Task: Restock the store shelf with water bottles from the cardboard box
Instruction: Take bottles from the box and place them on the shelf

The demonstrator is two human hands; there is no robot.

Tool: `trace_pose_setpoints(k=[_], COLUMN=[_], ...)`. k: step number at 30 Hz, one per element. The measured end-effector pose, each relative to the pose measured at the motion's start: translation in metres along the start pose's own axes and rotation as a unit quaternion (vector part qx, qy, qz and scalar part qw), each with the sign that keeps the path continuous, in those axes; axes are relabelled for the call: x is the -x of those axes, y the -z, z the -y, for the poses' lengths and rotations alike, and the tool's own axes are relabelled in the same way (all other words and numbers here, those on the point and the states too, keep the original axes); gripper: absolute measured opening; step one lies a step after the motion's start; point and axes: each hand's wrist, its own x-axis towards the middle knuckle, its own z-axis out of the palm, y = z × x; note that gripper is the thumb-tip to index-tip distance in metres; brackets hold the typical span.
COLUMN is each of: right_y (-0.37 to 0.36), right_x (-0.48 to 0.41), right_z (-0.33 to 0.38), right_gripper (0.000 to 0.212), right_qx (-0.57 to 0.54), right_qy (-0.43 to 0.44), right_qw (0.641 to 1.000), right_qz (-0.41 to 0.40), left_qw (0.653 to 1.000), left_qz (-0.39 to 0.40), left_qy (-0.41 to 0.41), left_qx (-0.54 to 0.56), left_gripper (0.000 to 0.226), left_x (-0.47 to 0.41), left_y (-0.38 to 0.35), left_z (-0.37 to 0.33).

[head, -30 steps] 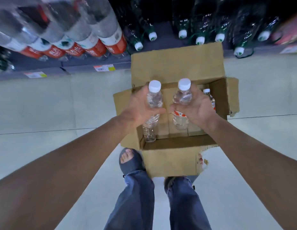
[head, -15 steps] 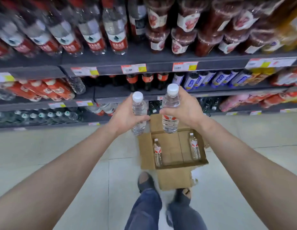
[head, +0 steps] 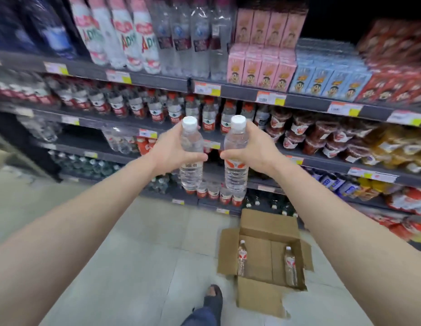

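My left hand (head: 173,149) grips a clear water bottle (head: 191,170) with a white cap, held upright. My right hand (head: 254,149) grips a second water bottle (head: 236,174) with a red-and-white label, also upright. Both are raised side by side in front of the store shelf (head: 143,78), level with a row of red-labelled water bottles (head: 155,109). Below on the floor stands the open cardboard box (head: 270,222). Two water bottles remain in it, one at the left (head: 241,257) and one at the right (head: 290,265).
The shelving spans the whole view, packed with drinks, pink cartons (head: 261,64), blue cartons (head: 327,76) and jars (head: 315,135). Price tags line the shelf edges. My foot in a sandal (head: 213,296) stands on the pale tiled floor left of the box.
Both hands lifted the two bottles out of the box and up to shelf height. My view rose from looking down into the box to facing the shelves.
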Motion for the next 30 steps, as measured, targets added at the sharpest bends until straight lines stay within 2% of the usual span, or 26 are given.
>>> trace_pose_setpoints(k=[6, 13, 19, 22, 24, 30], right_y=[-0.044, -0.135, -0.262, -0.335, -0.384, -0.502], right_x=[0.029, 0.022, -0.018, -0.044, -0.061, -0.129], right_z=[0.122, 0.257, 0.365, 0.413, 0.438, 0.493], right_gripper=[0.07, 0.082, 0.079, 0.067, 0.062, 0.065], right_qx=[-0.036, -0.044, -0.056, -0.078, -0.084, -0.098], right_qy=[0.055, 0.136, 0.148, 0.138, 0.129, 0.103], right_qw=[0.998, 0.988, 0.985, 0.985, 0.985, 0.987], right_qz=[0.016, 0.048, 0.07, 0.074, 0.074, 0.076], left_qw=[0.998, 0.978, 0.969, 0.97, 0.97, 0.973], left_qz=[-0.055, -0.199, -0.242, -0.237, -0.238, -0.223], left_qy=[0.032, 0.06, 0.051, 0.044, 0.043, 0.042], left_qx=[0.013, 0.025, 0.015, 0.021, 0.027, 0.035], left_gripper=[0.074, 0.081, 0.082, 0.076, 0.072, 0.077], left_x=[0.095, 0.168, 0.21, 0.22, 0.223, 0.198], left_y=[0.118, 0.259, 0.384, 0.45, 0.491, 0.59], left_z=[-0.006, 0.032, 0.13, 0.194, 0.238, 0.339])
